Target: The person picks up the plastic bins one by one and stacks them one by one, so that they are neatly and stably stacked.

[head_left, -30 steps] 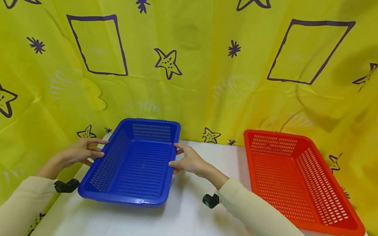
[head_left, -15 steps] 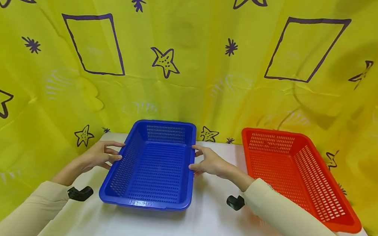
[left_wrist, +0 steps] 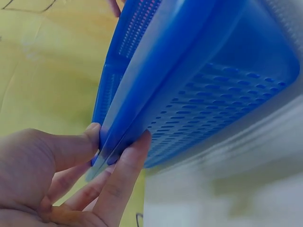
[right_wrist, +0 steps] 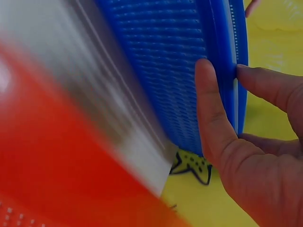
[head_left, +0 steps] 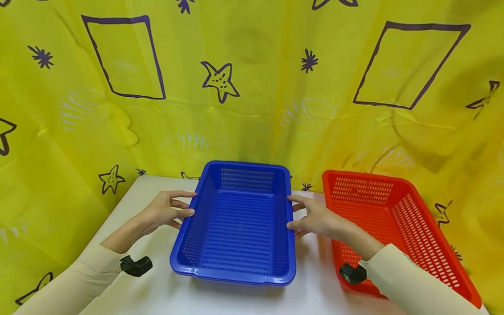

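Observation:
A blue plastic basket (head_left: 239, 226) with slotted sides and nothing inside is at the middle of the white table. My left hand (head_left: 164, 211) pinches its left rim, thumb on top and fingers underneath, as the left wrist view shows on the basket (left_wrist: 189, 94). On the opposite side my right hand (head_left: 314, 219) pinches the right rim the same way. In the right wrist view, one finger of the right hand (right_wrist: 255, 156) lies along the basket's outer wall while the thumb bears on the rim.
To the right stands a red plastic basket (head_left: 377, 221), partly covered by my right forearm and close beside the right wrist. A yellow curtain (head_left: 254, 127) with starfish drawings hangs behind the white table (head_left: 238, 311).
Both hands have carried the blue basket to the right, from the table's left side to its middle, closer to the red basket. Their grip on its rims looks the same.

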